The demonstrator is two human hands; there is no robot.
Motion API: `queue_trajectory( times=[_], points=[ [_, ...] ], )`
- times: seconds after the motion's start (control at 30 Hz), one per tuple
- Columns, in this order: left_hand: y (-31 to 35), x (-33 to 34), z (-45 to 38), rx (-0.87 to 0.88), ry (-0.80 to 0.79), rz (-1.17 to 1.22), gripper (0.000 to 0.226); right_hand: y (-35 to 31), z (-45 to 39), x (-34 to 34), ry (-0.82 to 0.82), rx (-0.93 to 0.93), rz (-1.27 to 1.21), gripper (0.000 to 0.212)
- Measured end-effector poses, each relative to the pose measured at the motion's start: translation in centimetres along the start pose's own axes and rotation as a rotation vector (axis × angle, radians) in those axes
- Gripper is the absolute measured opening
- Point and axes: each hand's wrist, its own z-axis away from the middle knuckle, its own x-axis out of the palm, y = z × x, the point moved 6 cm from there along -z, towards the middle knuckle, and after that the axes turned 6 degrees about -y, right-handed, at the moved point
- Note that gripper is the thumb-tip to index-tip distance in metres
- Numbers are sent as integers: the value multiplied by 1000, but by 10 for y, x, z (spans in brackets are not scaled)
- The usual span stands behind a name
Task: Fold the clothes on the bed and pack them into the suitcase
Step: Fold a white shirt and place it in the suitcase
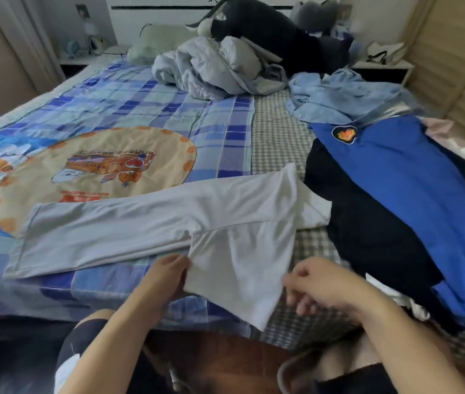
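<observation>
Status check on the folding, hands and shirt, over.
Left hand grips the white shirt's near sleeve edge. Right hand at the sleeve's other edge, blurred, grip unclear. Shirt flat on the bed, unfolded. Blue shirt piled right, not blocking.

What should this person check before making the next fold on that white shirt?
1. Left hand grips the sleeve edge of the white shirt: ok.
2. Right hand holds cloth: not ok, its fingers are curled beside the sleeve and look empty.
3. Shirt body lies flat: ok, only small wrinkles.
4. Far sleeve clear of the dark blue garment: not ok, it reaches that garment's edge.
5. Suitcase ready: cannot tell, none in view.
</observation>
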Motion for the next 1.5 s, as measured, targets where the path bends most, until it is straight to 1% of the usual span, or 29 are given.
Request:
queue_trajectory(
  times=[0.03, 0.1, 0.13, 0.17, 0.23, 0.3, 0.33, 0.37, 0.43, 0.47, 0.5, 0.57, 0.6, 0.63, 0.67, 0.73, 0.8, 0.87, 0.9, 0.97, 1.0, 1.03, 1.1, 1.2, 1.33, 1.37, 1.43, 1.47, 1.5],
  points=[
    [0, 0, 1, 9, -9, -52, 20, -5, -6, -21, 158, -11, 9, 23],
    [1, 3, 0, 14, -32, -109, 16, -25, -17, -68, 532, -114, 30, 17],
    [-1, 6, 0, 9, -57, -139, 22, -40, -21, -83, 642, -174, 65, 14],
    [-4, 11, 0, 15, -88, -166, 26, -53, -30, -92, 675, -207, 110, 11],
    [-4, 16, 3, 44, -120, -134, 19, -65, -57, -102, 636, -177, 184, 12],
    [-8, 21, 11, -13, -240, -3, 15, -62, -82, -109, 576, -66, 216, 21],
    [-11, 18, 14, -44, -271, -47, 16, -58, -91, -111, 542, -9, 182, 24],
    [-14, 11, 13, -59, -271, -239, 19, -53, -97, -114, 517, 25, 115, 26],
    [-16, -8, 7, -77, -167, -859, 31, -47, -109, -119, 490, 35, -7, 27],
    [-10, -12, 4, -52, -76, -1061, 33, -48, -113, -121, 488, 22, -36, 26],
    [-1, -13, -1, 19, 30, -1123, 32, -51, -116, -123, 484, 2, -50, 25],
    [31, -10, -5, 321, 241, -1036, 17, -60, -125, -125, 471, -51, -51, 23],
    [42, -9, -9, 511, 294, -997, 18, -64, -127, -127, 473, -77, -47, 21],
    [49, -6, -16, 644, 295, -1018, 29, -67, -128, -129, 488, -90, -47, 19],
    [49, -6, -27, 706, 248, -1064, 41, -67, -127, -131, 517, -89, -46, 17],
    [39, -11, -46, 720, 124, -1124, 54, -60, -125, -136, 560, -58, 9, 9],
    [29, -17, -52, 796, 84, -1158, 55, -49, -127, -134, 467, 29, 71, 14],
    [28, -22, -54, 845, 106, -1130, 51, -47, -135, -137, 392, 82, 13, 26],
    [30, -23, -53, 859, 134, -1099, 46, -50, -142, -143, 407, 60, -51, 39],
    [38, -23, -45, 946, 233, -1087, 28, -61, -158, -158, 453, -11, -201, 64],
    [40, -21, -42, 1003, 269, -1109, 23, -66, -167, -164, 455, -24, -269, 71],
    [42, -20, -39, 1041, 274, -1126, 23, -69, -176, -166, 443, -31, -311, 70],
    [41, -20, -39, 1069, 241, -1130, 25, -76, -193, -172, 450, -57, -292, 59],
    [38, -24, -49, 1022, 183, -1110, 27, -78, -204, -185, 568, -151, -263, 26],
    [35, -16, -60, 920, 132, -1173, 26, -72, -211, -181, 446, -134, -242, 18],
    [35, -16, -61, 891, 124, -1171, 25, -76, -202, -183, 473, -165, -162, 20],
    [34, -18, -62, 864, 96, -1151, 25, -84, -170, -190, 613, -221, 120, 16],
    [32, -19, -63, 864, 79, -1139, 26, -83, -152, -189, 649, -234, 233, 15],
    [29, -20, -63, 862, 68, -1120, 26, -79, -135, -185, 618, -218, 331, 16]
  ],
)
